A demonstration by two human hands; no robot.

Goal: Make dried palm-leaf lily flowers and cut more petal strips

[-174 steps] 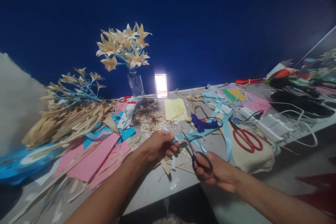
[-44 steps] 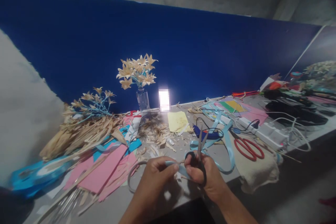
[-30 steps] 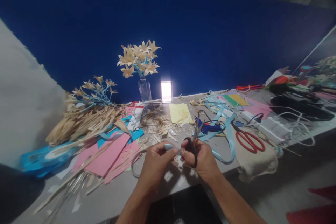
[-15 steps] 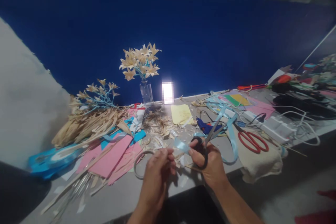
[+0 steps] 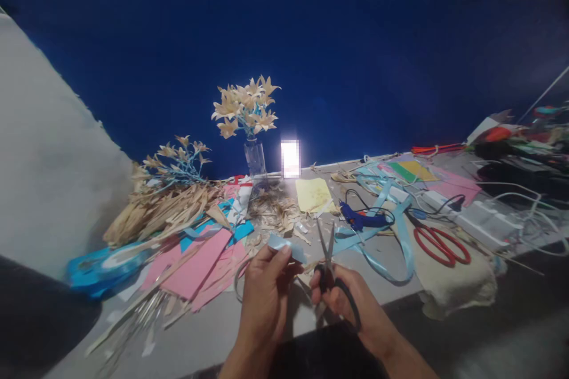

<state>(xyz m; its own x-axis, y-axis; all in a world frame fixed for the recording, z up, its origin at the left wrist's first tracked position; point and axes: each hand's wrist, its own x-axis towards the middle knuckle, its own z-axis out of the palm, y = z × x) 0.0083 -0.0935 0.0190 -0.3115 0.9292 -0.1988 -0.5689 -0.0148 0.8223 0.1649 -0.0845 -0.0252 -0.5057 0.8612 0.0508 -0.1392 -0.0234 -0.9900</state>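
My left hand (image 5: 263,302) pinches a short piece of light blue ribbon (image 5: 284,247) above the near edge of the grey table (image 5: 213,331). My right hand (image 5: 351,308) grips black-handled scissors (image 5: 328,260), blades pointing up and slightly apart, just right of the ribbon piece. A long light blue ribbon (image 5: 391,237) loops on the table behind my right hand.
Pink paper sheets (image 5: 195,263) and dried straw strips (image 5: 164,213) lie at left. A vase of straw flowers (image 5: 249,124) stands at the back. A blue glue gun (image 5: 362,220), red scissors (image 5: 440,244), a yellow sheet (image 5: 313,194) and white cables (image 5: 511,213) lie at right.
The ribbon piece went from between both hands to my left hand alone. The scissors swung from leaning right to upright, and both hands dropped slightly toward me.
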